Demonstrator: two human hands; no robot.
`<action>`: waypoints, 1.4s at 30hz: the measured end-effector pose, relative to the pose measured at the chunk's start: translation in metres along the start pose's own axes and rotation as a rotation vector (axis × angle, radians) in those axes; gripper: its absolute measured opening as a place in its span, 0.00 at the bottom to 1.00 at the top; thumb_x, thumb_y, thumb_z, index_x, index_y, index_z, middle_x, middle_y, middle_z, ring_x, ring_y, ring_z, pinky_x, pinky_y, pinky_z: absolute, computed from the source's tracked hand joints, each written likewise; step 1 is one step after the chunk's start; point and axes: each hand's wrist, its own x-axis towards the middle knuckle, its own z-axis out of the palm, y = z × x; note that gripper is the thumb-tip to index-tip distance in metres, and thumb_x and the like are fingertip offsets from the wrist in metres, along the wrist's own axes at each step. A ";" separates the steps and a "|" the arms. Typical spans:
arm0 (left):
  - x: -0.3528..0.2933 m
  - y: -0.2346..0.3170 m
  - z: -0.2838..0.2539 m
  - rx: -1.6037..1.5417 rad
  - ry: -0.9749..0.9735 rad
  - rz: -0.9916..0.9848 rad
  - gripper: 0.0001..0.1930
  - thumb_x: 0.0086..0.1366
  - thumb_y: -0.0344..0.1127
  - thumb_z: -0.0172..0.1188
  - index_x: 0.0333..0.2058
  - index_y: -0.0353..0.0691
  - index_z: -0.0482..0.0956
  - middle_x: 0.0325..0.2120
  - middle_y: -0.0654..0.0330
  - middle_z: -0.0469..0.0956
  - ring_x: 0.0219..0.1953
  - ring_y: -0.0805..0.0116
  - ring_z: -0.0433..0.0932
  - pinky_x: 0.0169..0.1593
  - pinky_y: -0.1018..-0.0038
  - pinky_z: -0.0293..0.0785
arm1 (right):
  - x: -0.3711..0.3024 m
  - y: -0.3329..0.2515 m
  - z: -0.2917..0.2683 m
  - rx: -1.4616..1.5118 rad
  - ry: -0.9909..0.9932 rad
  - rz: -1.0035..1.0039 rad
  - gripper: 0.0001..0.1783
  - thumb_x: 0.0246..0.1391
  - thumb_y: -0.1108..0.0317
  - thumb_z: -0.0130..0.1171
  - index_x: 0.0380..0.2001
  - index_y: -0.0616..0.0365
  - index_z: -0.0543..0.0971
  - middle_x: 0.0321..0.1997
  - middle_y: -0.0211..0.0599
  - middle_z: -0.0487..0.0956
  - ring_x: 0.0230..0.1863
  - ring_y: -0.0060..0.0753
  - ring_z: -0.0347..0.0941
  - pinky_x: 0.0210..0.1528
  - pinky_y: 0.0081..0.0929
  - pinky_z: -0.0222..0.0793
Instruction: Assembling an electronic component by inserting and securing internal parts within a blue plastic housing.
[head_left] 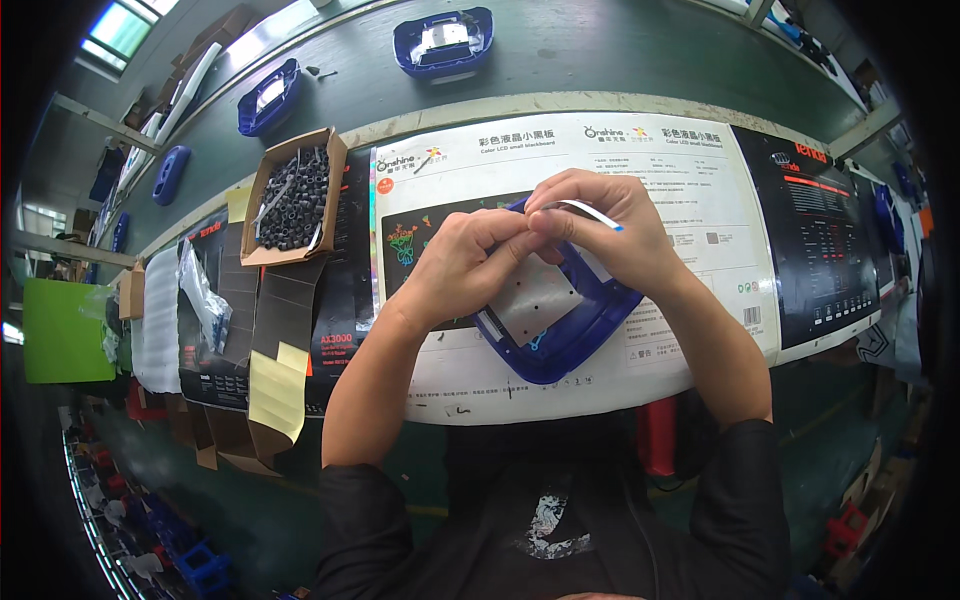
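A blue plastic housing (590,330) lies tilted on the printed board in front of me, with a silvery metal plate (532,308) inside it. Above its far part my two hands meet, fingertips together. A short white flat ribbon cable (588,209) with a blue end runs from the pinched fingers of my right hand (615,222) and sticks out over them. Thumb and fingers of my left hand (470,258) are pressed together beside the right fingertips; what lies between them is hidden. The hands also cover the housing's far left part.
An open cardboard box (248,235) of small dark cylindrical parts stands left of the board. Past the ledge, more blue housings (443,40) sit on a green conveyor belt (570,60). Yellow paper (277,392) and a clear plastic bag (205,300) lie at the left.
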 end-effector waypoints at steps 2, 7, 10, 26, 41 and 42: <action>0.000 0.000 0.001 -0.032 0.014 0.017 0.12 0.75 0.35 0.57 0.44 0.35 0.85 0.33 0.59 0.88 0.37 0.72 0.85 0.45 0.74 0.80 | 0.001 0.001 0.000 -0.003 0.012 0.017 0.08 0.62 0.71 0.66 0.37 0.68 0.84 0.33 0.35 0.83 0.28 0.19 0.76 0.30 0.16 0.74; -0.001 -0.004 -0.001 -0.043 0.046 0.057 0.10 0.72 0.35 0.57 0.42 0.36 0.86 0.32 0.56 0.87 0.36 0.65 0.86 0.44 0.71 0.80 | 0.002 -0.003 0.001 -0.029 -0.007 0.053 0.07 0.63 0.73 0.65 0.38 0.68 0.83 0.36 0.37 0.83 0.30 0.22 0.78 0.33 0.19 0.76; 0.002 0.001 -0.004 -0.016 0.016 0.100 0.09 0.68 0.33 0.58 0.38 0.37 0.86 0.31 0.53 0.86 0.35 0.55 0.86 0.42 0.67 0.79 | -0.002 -0.001 -0.004 -0.050 0.011 0.006 0.05 0.63 0.76 0.63 0.38 0.68 0.82 0.40 0.40 0.82 0.33 0.27 0.80 0.36 0.22 0.78; -0.002 0.028 0.003 -0.040 0.244 0.142 0.14 0.66 0.33 0.69 0.49 0.38 0.85 0.39 0.53 0.87 0.41 0.64 0.86 0.46 0.70 0.80 | -0.010 -0.009 0.003 -0.033 0.148 -0.215 0.08 0.62 0.73 0.66 0.42 0.64 0.85 0.51 0.45 0.82 0.50 0.30 0.79 0.55 0.28 0.77; -0.102 -0.067 -0.173 0.885 0.576 -0.388 0.12 0.66 0.34 0.65 0.48 0.45 0.86 0.46 0.53 0.82 0.42 0.57 0.83 0.47 0.69 0.78 | -0.020 -0.013 0.002 0.055 0.183 -0.105 0.11 0.63 0.70 0.66 0.45 0.65 0.84 0.37 0.34 0.86 0.39 0.18 0.81 0.41 0.15 0.74; -0.102 -0.069 -0.173 0.881 0.572 -0.383 0.12 0.66 0.34 0.65 0.48 0.45 0.86 0.46 0.53 0.82 0.42 0.57 0.83 0.47 0.69 0.78 | -0.019 -0.012 0.002 0.048 0.178 -0.102 0.12 0.63 0.69 0.66 0.46 0.65 0.84 0.36 0.33 0.86 0.38 0.17 0.80 0.39 0.14 0.72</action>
